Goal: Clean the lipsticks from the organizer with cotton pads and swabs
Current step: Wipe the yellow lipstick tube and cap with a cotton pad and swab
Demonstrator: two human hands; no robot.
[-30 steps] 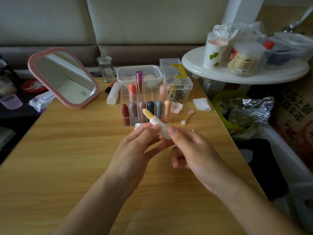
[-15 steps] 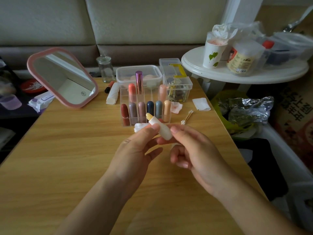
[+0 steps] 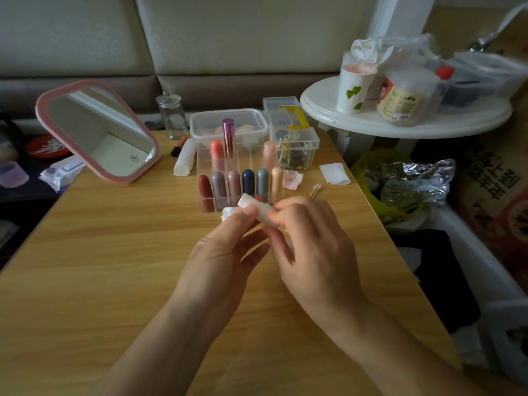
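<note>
Both hands hold one white lip-balm tube (image 3: pixel 255 207) just in front of the clear organizer (image 3: pixel 203 155). My left hand (image 3: pixel 225 252) pinches the tube's upper part together with a crumpled white cotton pad (image 3: pixel 228 212). My right hand (image 3: pixel 310 247) grips the tube's lower end. No yellow stick shows above the tube's rim. Several capped lipsticks (image 3: pixel 248 181) stand in the organizer's compartments, with a purple metallic one (image 3: pixel 228 137) at the back. Cotton swabs (image 3: pixel 315 190) lie to the right of the organizer, near a folded cotton pad (image 3: pixel 334 173) and a stained pad (image 3: pixel 293 178).
A pink-framed mirror (image 3: pixel 97 130) leans at the left. A glass jar (image 3: pixel 172 117), a lidded plastic tub (image 3: pixel 228 121) and a clear box of small items (image 3: pixel 294 138) stand behind the organizer. A white round side table (image 3: pixel 405 121) carries a paper cup. A lined bin (image 3: pixel 400 190) sits right.
The yellow balm stick that stood out of the tube a second ago has sunk out of sight. The tube has tilted lower and both hands have closed in around it.
</note>
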